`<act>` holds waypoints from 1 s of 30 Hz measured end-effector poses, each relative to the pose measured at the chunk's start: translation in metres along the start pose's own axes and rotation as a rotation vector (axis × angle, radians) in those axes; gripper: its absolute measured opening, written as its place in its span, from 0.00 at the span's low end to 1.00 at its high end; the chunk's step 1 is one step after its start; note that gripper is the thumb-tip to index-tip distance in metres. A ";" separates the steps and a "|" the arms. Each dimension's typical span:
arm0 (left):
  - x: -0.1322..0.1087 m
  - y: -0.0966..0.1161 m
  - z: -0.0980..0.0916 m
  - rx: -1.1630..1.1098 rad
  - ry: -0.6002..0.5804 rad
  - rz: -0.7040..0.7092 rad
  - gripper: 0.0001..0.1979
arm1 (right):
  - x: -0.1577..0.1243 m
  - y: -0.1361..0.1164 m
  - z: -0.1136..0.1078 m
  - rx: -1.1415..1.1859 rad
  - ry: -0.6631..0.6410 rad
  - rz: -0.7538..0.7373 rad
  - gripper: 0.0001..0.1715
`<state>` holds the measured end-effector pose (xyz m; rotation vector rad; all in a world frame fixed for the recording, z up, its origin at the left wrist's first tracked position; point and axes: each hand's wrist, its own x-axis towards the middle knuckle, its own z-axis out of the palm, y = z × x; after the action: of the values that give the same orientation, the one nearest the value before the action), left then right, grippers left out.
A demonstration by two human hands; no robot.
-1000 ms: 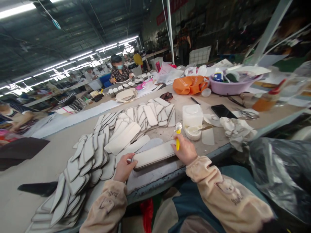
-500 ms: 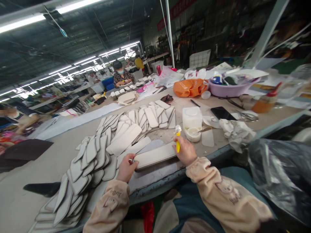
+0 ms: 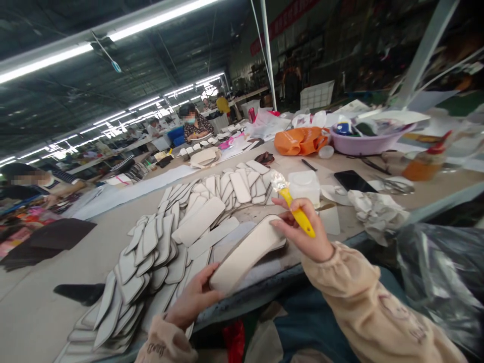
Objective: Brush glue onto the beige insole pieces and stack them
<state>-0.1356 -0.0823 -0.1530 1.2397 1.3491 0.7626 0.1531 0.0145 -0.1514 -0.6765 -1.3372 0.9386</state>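
A long pale padded strip with rounded ends (image 3: pixel 245 254) is lifted and bowed between my two hands at the table's front edge. My left hand (image 3: pixel 194 295) grips its lower left end, thumb in front and fingers behind. My right hand (image 3: pixel 312 234) pinches the upper right end and also carries a brush with a yellow handle (image 3: pixel 302 219), its whitish, crusted head pointing up and left. Beyond the strip lies a large overlapping pile of similar pale pieces (image 3: pixel 147 237). A translucent square tub (image 3: pixel 303 184) stands just behind my right hand, partly hidden by it.
On the right lie a black phone (image 3: pixel 354 181), crumpled tissue (image 3: pixel 378 209), scissors (image 3: pixel 397 185) and a red-tipped bottle of amber liquid (image 3: pixel 423 164). Farther back are an orange bag (image 3: pixel 300 141) and a purple basin (image 3: pixel 368 142). A co-worker (image 3: pixel 196 126) sits across the table.
The strip has come up from lying nearly flat and is now tilted and bent. My right hand has risen with the brush; my left hand has moved lower, toward me.
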 end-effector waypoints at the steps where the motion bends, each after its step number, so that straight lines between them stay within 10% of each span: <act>1: -0.004 0.005 0.007 -0.046 -0.114 -0.011 0.33 | 0.002 -0.006 -0.001 0.042 -0.044 0.022 0.24; 7: 0.007 0.001 0.073 -0.384 -0.422 -0.125 0.33 | 0.005 -0.011 -0.004 0.126 -0.174 0.105 0.25; 13: 0.019 -0.034 0.126 -0.542 -0.138 -0.204 0.22 | 0.000 0.010 -0.007 -0.019 -0.131 0.047 0.20; 30: 0.011 -0.019 0.135 -0.623 -0.001 -0.204 0.22 | -0.006 0.030 -0.003 -0.103 -0.037 0.129 0.22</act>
<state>-0.0092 -0.1040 -0.2001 0.6005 1.0931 0.9403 0.1510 0.0237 -0.1802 -0.8365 -1.3948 0.9945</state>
